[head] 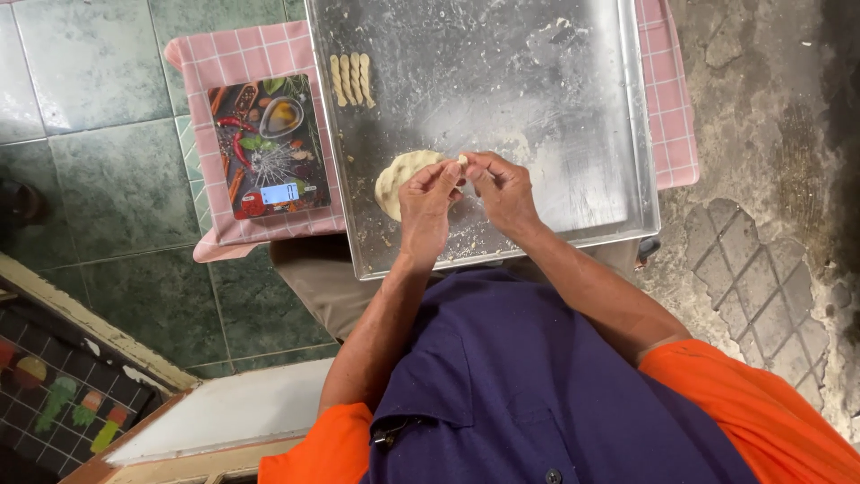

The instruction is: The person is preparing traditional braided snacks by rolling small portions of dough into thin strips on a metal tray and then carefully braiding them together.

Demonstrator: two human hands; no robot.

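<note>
Outdoors, floured metal tray (582, 108) over green floor tiles (116, 179)

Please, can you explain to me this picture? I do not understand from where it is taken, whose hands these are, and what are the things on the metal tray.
There is one picture, from a camera worn on a person's head, looking straight down. So the two arms entering from below belong to that person.

The left hand and the right hand meet over a large floured metal tray. Together their fingertips pinch a small piece of dough beside a flat round of pale dough lying on the tray.

Near the tray's far left corner lie four twisted dough sticks, side by side.

The tray rests on a pink checked cloth. Left of the tray, on that cloth, sits a kitchen scale with a picture of spices on top.
</note>
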